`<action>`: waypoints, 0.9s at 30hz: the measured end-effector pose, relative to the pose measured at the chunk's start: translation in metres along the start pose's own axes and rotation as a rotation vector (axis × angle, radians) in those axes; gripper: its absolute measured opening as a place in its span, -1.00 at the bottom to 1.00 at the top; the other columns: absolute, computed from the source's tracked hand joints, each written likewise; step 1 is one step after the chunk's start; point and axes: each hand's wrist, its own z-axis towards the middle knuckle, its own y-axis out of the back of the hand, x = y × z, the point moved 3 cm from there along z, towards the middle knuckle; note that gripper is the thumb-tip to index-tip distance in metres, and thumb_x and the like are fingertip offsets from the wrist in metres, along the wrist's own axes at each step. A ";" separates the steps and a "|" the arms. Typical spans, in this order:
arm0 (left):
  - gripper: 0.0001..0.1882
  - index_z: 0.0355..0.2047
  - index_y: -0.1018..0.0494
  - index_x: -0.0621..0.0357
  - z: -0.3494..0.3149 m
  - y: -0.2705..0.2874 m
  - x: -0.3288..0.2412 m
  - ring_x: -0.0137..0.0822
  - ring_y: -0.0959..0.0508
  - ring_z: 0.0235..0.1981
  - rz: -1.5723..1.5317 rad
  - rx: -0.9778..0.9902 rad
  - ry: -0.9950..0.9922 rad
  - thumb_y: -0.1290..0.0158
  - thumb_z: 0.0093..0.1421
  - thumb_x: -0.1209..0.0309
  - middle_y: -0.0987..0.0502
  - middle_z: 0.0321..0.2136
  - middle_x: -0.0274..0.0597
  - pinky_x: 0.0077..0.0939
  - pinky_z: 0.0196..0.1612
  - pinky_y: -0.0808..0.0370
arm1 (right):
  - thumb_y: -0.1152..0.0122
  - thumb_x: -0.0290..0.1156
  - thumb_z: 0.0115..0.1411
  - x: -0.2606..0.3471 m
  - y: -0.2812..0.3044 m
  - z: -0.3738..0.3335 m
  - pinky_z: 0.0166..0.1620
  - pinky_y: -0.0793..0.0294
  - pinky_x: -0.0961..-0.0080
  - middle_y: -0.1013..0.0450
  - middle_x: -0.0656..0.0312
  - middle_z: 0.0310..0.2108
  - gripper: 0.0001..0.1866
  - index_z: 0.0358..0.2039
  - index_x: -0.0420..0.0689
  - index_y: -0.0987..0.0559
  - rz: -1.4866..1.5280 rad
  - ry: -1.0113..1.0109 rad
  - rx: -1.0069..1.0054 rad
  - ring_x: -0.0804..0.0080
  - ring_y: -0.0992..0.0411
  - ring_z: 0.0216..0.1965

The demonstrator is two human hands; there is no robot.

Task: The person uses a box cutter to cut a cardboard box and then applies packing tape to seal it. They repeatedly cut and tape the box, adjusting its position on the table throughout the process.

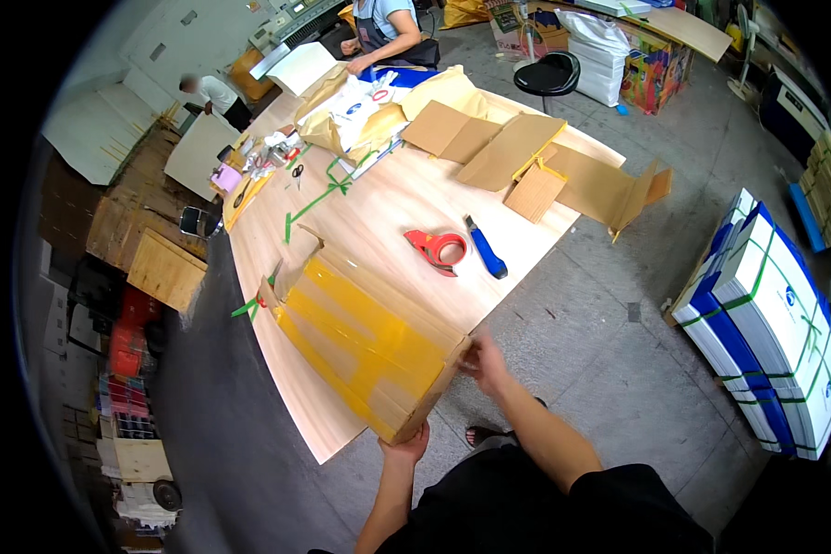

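Observation:
A long cardboard box with wide strips of yellow tape lies on the near part of the wooden table, its near end jutting past the edge. My left hand grips that end from below, the fingers partly hidden by the box. At its right corner my right hand holds the box with bent fingers. To the right of the box rest a red tape dispenser and a blue utility knife. Green strapping shows beside the box's far end.
Flattened cardboard overhangs the table's right edge. Farther back are brown paper wrapping, scissors and a person at the table. Strapped white and blue bundles stand on the floor at right, a black stool behind.

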 end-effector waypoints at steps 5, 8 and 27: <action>-0.39 0.10 -0.54 -0.04 0.003 0.003 0.001 -0.12 -0.60 0.03 0.105 -0.021 -0.018 0.06 0.34 -0.21 -0.64 -0.01 -0.17 -0.15 0.13 -0.56 | 0.10 0.23 0.49 -0.004 -0.006 0.022 -0.13 -0.56 0.28 -0.60 0.22 -0.21 -0.41 -0.06 -0.06 -0.60 -0.177 0.089 0.115 0.36 -0.58 -0.23; -0.49 0.04 -0.56 0.01 -0.003 0.030 -0.009 -0.12 -0.62 -0.05 0.179 -0.024 0.010 0.03 0.37 -0.09 -0.66 -0.08 -0.15 -0.20 0.07 -0.57 | 0.03 0.17 0.48 0.014 0.003 0.000 -0.15 -0.59 0.27 -0.62 0.19 -0.26 -0.44 -0.05 -0.10 -0.62 -0.406 0.078 0.160 0.31 -0.61 -0.28; -0.33 0.12 -0.41 0.27 -0.031 -0.263 0.049 0.13 -0.36 0.28 2.289 1.181 -1.365 -0.33 0.14 0.11 -0.43 0.12 0.12 0.27 0.43 -0.11 | -0.12 -0.45 0.26 0.158 -0.165 0.058 0.05 -0.58 0.16 -0.60 -0.03 -0.13 -0.72 -0.01 -0.20 -0.51 -1.804 1.197 0.019 0.05 -0.61 -0.05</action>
